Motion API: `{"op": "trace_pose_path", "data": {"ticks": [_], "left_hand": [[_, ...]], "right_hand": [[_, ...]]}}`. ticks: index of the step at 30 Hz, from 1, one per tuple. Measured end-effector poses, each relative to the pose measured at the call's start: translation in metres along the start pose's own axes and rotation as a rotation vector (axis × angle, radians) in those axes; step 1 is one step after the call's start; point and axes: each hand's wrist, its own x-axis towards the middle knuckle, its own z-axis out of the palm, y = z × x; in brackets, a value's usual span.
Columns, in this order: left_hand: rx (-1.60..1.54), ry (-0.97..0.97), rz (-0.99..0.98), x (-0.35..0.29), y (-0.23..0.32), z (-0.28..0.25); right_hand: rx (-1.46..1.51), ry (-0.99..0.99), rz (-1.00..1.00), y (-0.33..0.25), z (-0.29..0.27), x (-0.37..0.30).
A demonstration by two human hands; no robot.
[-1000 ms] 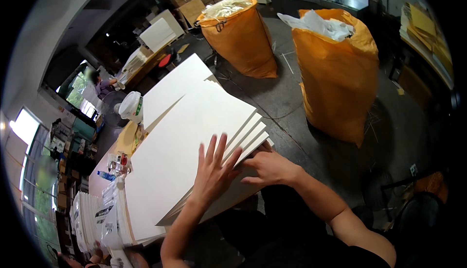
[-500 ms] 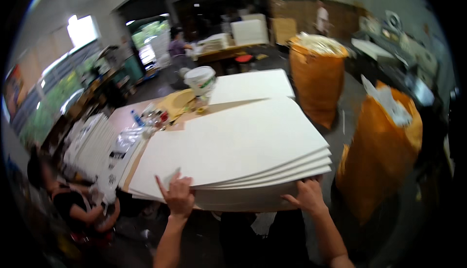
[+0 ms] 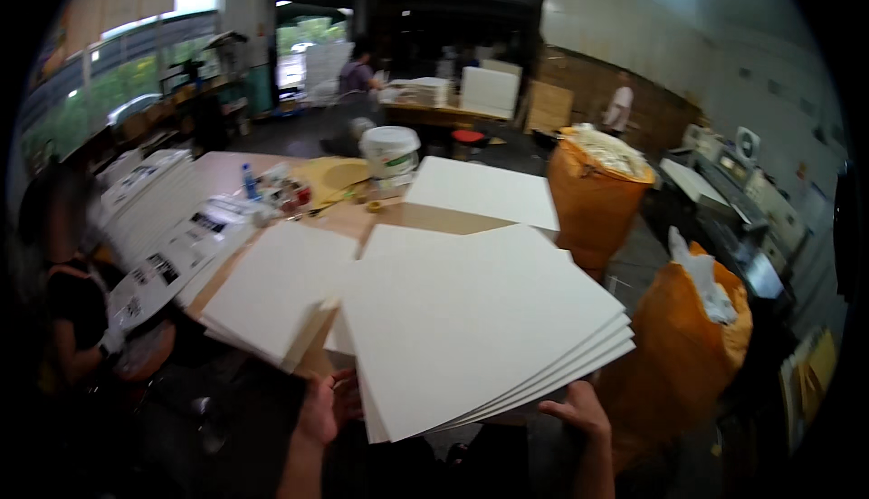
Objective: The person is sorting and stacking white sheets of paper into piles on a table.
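Observation:
A fanned stack of large white boards (image 3: 484, 318) lies tilted toward me, its near corner reaching past the table edge. My left hand (image 3: 324, 407) is at the stack's left edge, fingers curled against it, with some fingertips hidden by the boards. Below the right-hand edge, my right hand (image 3: 579, 411) has its thumb apart and its other fingers mostly hidden under the boards. Another pile of white boards (image 3: 281, 277) rests on the table to the left. Behind the fanned stack is a further white board pile (image 3: 484, 187).
A white bucket (image 3: 389, 151), yellow sheets (image 3: 335, 178) and small bottles (image 3: 249, 182) stand at the back of the table (image 3: 237, 162). Orange sacks (image 3: 593, 200) are on the right. At left, a person (image 3: 77, 309) sits beside stacked printed sheets (image 3: 149, 187). Others are farther off.
The fanned boards have turned and shifted right and toward me, baring the pile at left and part of the table. Both hands have moved lower, and my left hand's raised finger has come down.

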Motion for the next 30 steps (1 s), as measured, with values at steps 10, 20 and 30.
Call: {"op": "trace_pose_path", "data": {"ticks": [10,20,30], "left_hand": [[0.378,-0.002,0.055,0.026,0.037,0.092],[0.743,-0.075,0.43,0.004,0.073,0.05],[0.277,0.388,0.813,-0.026,0.114,-0.139]], "right_hand": [[0.244,0.236,0.108,-0.008,0.02,-0.008],[1.352,0.298,-0.099,-0.111,0.108,0.046],[1.329,0.004,-0.072,-0.282,0.282,0.206]]}}
